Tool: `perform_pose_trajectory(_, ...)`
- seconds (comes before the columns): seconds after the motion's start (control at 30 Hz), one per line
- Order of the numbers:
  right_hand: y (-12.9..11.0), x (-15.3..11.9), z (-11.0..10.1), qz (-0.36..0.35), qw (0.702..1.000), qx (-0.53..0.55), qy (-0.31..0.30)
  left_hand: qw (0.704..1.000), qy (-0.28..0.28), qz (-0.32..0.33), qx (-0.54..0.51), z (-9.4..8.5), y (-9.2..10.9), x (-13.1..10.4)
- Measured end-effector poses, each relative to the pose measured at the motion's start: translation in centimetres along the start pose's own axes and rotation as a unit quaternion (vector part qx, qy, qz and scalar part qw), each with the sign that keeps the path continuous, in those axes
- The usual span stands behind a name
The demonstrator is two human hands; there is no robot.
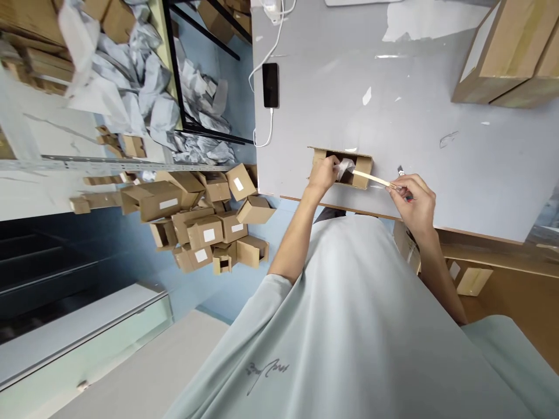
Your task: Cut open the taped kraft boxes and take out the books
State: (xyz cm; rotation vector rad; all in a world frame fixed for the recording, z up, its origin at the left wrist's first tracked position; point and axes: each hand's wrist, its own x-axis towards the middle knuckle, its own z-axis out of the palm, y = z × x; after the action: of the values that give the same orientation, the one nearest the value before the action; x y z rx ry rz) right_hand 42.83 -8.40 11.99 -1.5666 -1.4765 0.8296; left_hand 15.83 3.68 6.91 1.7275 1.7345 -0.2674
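Note:
A small cardboard box (364, 172) with its flaps up sits near the front edge of the grey table. My left hand (323, 174) is at the box's left side, its fingers pinched on a crumpled clear plastic bag (345, 167) at the box opening. Between finger and thumb, my right hand (414, 201) grips the right end of a thin pale stick (373, 177). The stick's other end reaches over the box to the plastic. A small dark-tipped item (400, 170) shows just behind my right fingers; its kind is unclear. What lies inside the box is mostly hidden.
A phone (271, 85) on a white cable lies at the table's left. Larger cardboard boxes (502, 58) stand at the back right. Several empty cartons (205, 231) are piled on the blue floor at left, below a rack with crumpled grey plastic (148, 87).

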Motion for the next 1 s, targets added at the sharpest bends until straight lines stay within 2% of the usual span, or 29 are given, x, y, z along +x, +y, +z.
perform_pose_trajectory(0.07, 0.1, -0.3, 0.2, 0.004, 1.0, 0.0, 0.006, 1.0, 0.002, -0.013, 0.021, 0.2, 0.1, 0.5)
perform_pose_trajectory(0.23, -1.5, -1.7, 0.4, 0.005, 0.999, -0.002, 0.04, 0.993, -0.101, -0.004, 0.054, 1.0, 1.2, 2.5)
perform_pose_trajectory(0.3, -2.6, -2.5, 0.7, 0.008, 0.998, -0.011, 0.057, 0.995, -0.092, -0.001, 0.04, 1.2, 1.6, 2.6)
perform_pose_trajectory(0.43, -4.8, -4.2, 2.0, 0.01, 0.994, -0.037, 0.105, 0.996, -0.061, 0.034, -0.052, 0.8, 1.2, 0.8)
perform_pose_trajectory(0.53, -6.7, -5.5, 3.6, 0.009, 0.988, -0.064, 0.142, 0.985, -0.027, 0.103, -0.134, -0.9, -0.4, -2.1)
perform_pose_trajectory(0.6, -8.1, -6.2, 4.9, 0.006, 0.98, -0.093, 0.174, 0.966, -0.024, 0.141, -0.217, -2.4, -1.7, -4.2)
perform_pose_trajectory(0.63, -8.9, -6.5, 5.7, 0.001, 0.976, -0.108, 0.19, 0.95, -0.049, 0.148, -0.271, -3.1, -2.4, -5.2)
perform_pose_trajectory(0.73, -11.2, -7.3, 8.3, -0.022, 0.968, -0.14, 0.205, 0.868, -0.191, 0.126, -0.44, -4.9, -4.4, -7.5)
perform_pose_trajectory(0.8, -12.4, -7.6, 10.1, -0.034, 0.972, -0.14, 0.187, 0.81, -0.248, 0.116, -0.519, -5.6, -5.7, -8.3)
perform_pose_trajectory(0.9, -13.9, -7.7, 12.4, -0.028, 0.98, -0.127, 0.149, 0.761, -0.241, 0.128, -0.589, -6.2, -7.7, -8.8)
perform_pose_trajectory(0.97, -14.8, -7.6, 13.6, -0.01, 0.983, -0.126, 0.137, 0.754, -0.218, 0.143, -0.603, -6.6, -8.9, -9.0)
perform_pose_trajectory(1.0, -15.2, -7.5, 14.1, -0.003, 0.982, -0.125, 0.141, 0.759, -0.199, 0.15, -0.601, -6.9, -9.4, -9.1)
